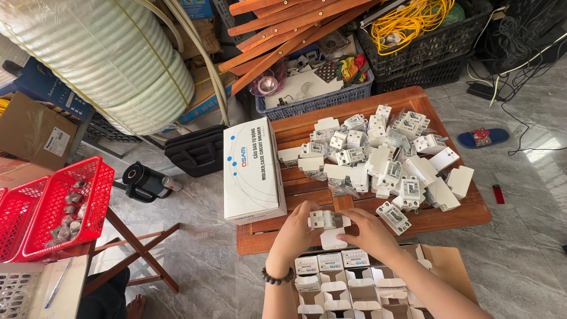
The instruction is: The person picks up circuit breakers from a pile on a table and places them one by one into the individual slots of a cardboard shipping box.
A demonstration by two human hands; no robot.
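While we look down from the head camera, our left hand (293, 231) and right hand (367, 232) both grip a white circuit breaker (328, 220) over a small white carton (332, 239) at the near edge of the wooden table (307, 192), just beside the pile of breakers (384, 156) and the white box (253, 171).

head: one view | steep downward from above | close over low wooden table (413, 220) | nothing shared
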